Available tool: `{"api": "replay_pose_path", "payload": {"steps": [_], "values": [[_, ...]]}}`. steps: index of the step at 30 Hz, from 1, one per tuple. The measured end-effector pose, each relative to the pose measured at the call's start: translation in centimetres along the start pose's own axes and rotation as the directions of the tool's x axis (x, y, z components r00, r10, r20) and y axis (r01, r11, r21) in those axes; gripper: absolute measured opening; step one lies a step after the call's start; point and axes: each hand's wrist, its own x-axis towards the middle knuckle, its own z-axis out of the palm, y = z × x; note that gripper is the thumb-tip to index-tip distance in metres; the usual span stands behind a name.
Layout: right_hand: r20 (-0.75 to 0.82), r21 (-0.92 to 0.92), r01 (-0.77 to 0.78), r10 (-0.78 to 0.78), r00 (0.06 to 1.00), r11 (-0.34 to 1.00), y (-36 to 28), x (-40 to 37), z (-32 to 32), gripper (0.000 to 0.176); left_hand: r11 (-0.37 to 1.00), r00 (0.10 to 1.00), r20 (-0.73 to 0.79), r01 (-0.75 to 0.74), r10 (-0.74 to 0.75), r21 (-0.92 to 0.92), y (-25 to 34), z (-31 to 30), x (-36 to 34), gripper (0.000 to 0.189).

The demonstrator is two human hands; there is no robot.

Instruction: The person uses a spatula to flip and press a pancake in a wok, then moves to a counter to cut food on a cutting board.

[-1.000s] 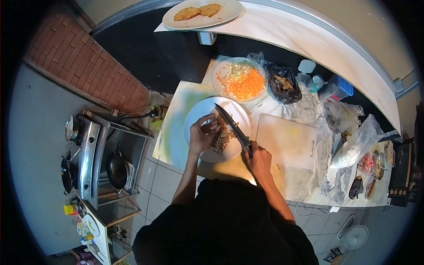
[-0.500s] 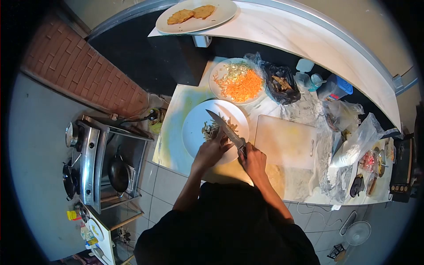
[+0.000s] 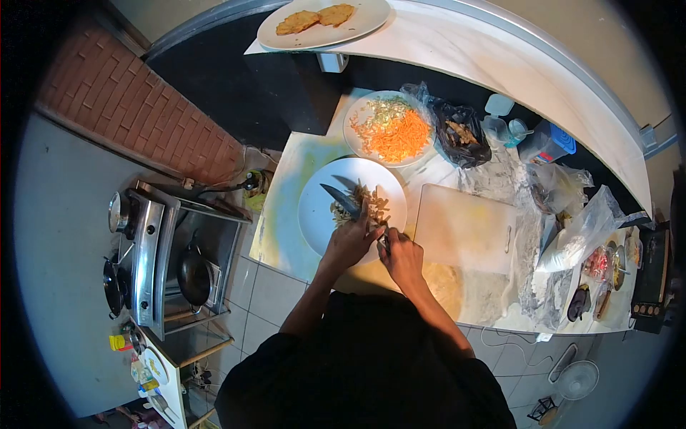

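A white plate (image 3: 314, 214) lies on the counter with a small heap of brownish chopped pieces (image 3: 376, 202) on it. My right hand (image 3: 404, 257) is wrapped round the handle of a large knife (image 3: 339, 198), whose dark blade points up and left over the plate. My left hand (image 3: 351, 241) is at the blade, its fingers over or against it; whether it grips the blade or some pieces is hard to see. Behind this plate, a second plate (image 3: 349, 136) holds shredded orange and pale green vegetables (image 3: 396, 136).
A cutting board (image 3: 464, 229) lies right of the plate. Beyond are a black plastic bag (image 3: 461, 146), clear bags (image 3: 582, 229) and a blue-lidded container (image 3: 561, 139). A plate with fritters (image 3: 325, 25) stands on the raised shelf. A stove (image 3: 146, 250) stands left.
The knife has dropped lower and turned flatter, its tip moving left and down over the plate. My left hand has shifted right and now overlaps the blade.
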Motion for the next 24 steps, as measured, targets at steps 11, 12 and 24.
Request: {"api": "replay_pose_path", "payload": {"steps": [11, 12, 24], "values": [[-0.036, 0.03, -0.015, 0.016, 0.999, 0.999, 0.9, -0.2, -0.1, 0.043, 0.97, 0.988, -0.142, 0.029, -0.064, -0.239, 0.2, -1.1, -1.6, 0.048], [-0.051, 0.039, -0.02, 0.022, 0.998, 0.999, 1.1, -0.4, -0.2, 0.043, 0.971, 0.988, -0.14, 0.026, -0.061, -0.24, -0.3, -0.6, -1.4, 0.048], [-0.307, -0.055, -0.197, 0.171, 0.936, 0.979, 10.5, -4.8, -5.4, 0.025, 0.841, 0.879, -0.42, -0.041, -0.227, -0.54, -2.6, 0.7, 0.9, 0.014]]}}
